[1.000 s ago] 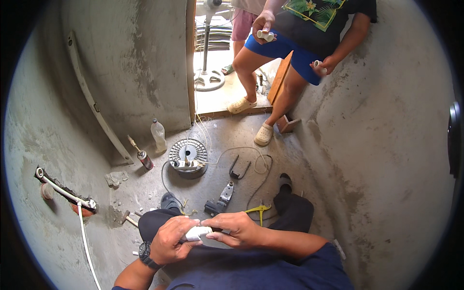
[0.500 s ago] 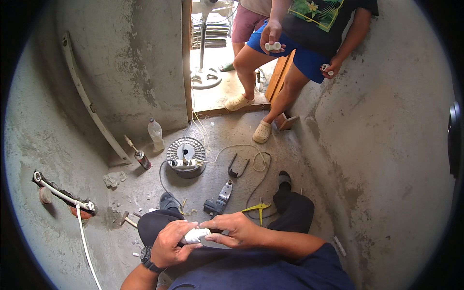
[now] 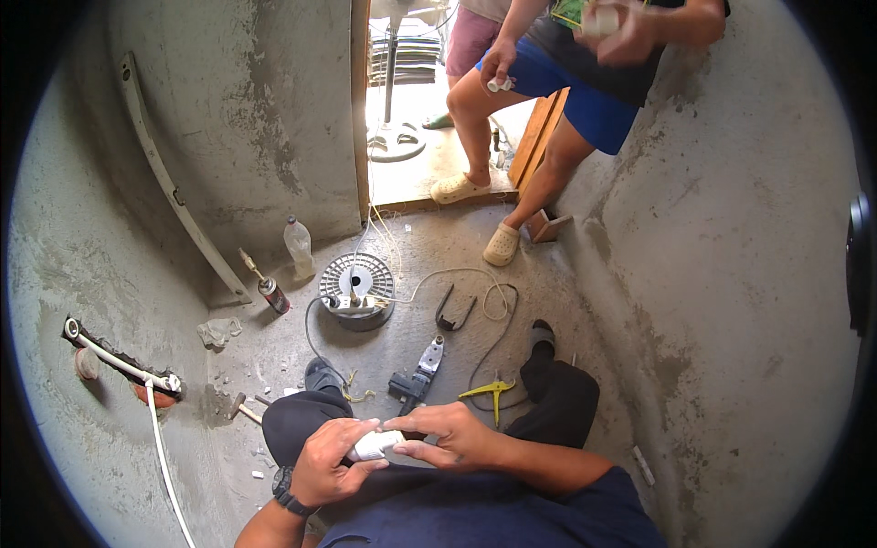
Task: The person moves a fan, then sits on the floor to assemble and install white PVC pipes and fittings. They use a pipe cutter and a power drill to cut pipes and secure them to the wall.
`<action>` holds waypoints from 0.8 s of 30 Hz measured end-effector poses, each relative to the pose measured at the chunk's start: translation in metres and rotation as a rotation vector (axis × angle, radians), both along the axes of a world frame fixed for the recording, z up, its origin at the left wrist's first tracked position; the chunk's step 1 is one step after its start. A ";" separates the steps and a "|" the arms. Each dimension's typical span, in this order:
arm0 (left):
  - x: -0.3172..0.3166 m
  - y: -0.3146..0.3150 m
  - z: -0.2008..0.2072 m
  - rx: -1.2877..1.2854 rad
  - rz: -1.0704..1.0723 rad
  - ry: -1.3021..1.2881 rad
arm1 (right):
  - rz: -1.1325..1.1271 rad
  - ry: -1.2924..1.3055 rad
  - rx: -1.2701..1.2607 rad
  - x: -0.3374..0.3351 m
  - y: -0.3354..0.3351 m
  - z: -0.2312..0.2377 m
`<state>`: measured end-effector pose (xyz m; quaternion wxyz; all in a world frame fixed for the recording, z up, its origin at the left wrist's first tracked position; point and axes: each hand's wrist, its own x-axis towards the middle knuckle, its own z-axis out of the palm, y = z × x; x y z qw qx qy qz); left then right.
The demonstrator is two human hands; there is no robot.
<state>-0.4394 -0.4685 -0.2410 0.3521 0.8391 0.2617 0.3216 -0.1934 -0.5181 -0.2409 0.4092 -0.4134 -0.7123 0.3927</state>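
Fitting (image 3: 375,446), white: low in view, between the two hands. Left hand (image 3: 331,455): clasped round its body. Right hand (image 3: 454,437): thumb and forefinger pinching the other end. Done, by appearance: pipe (image 3: 119,360) recessed in wall (image 3: 82,247). Outstanding: fitting, apart from that pipe. Cutter (image 3: 494,390), hammer (image 3: 239,407): on floor (image 3: 438,239), unheld

Glare at the doorway, muted grey light within.
Daylight enters through the open doorway (image 3: 388,180), bleaching the ground there nearly white; the rough grey plastered wall (image 3: 206,110) left of it is dimmer. Soft shadow lies below the round grey slotted drum (image 3: 373,268). A co-worker's raised hand (image 3: 632,41) is blurred; the short white plastic fitting (image 3: 373,447) shows little fine detail. Fisheye distortion bows the long pale bar (image 3: 172,194), and black corners frame the view.
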 end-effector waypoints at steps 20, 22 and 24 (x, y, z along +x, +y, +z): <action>-0.002 -0.003 0.000 -0.094 0.022 -0.036 | -0.039 0.010 0.045 -0.004 0.001 -0.008; -0.001 -0.004 0.003 -0.102 0.035 -0.038 | -0.037 -0.023 0.041 -0.003 0.001 -0.005; -0.002 -0.004 0.006 -0.070 0.031 -0.068 | -0.038 -0.076 0.013 -0.003 0.000 -0.001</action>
